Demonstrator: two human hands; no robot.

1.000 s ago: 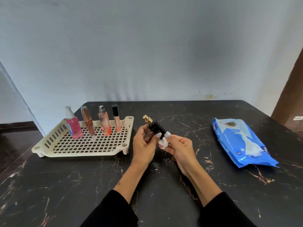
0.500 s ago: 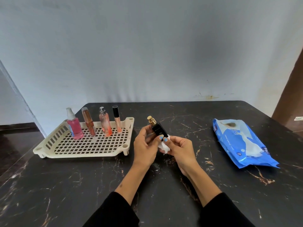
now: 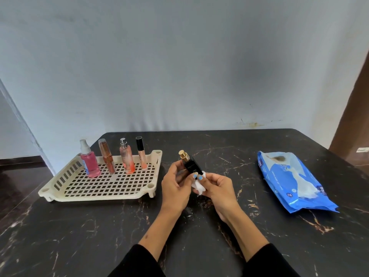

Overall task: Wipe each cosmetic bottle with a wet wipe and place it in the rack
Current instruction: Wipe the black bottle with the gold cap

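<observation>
Left hand [image 3: 175, 182] grips the black bottle [image 3: 192, 166] mid-table, right hand [image 3: 216, 184] pinches the wipe [image 3: 198, 185] against it; I'd rotate the bottle so every side gets cleaned.

A plain room, probably in a home: a bare pale-blue wall [image 3: 179, 66] with a few scuffs, a dark marble-patterned bench [image 3: 199, 226] pushed against it, and a brown door edge [image 3: 355, 116] at the right. Household things sit on the bench: a cream plastic rack [image 3: 60, 188] and a blue pack of wet wipes [image 3: 289, 176].
</observation>
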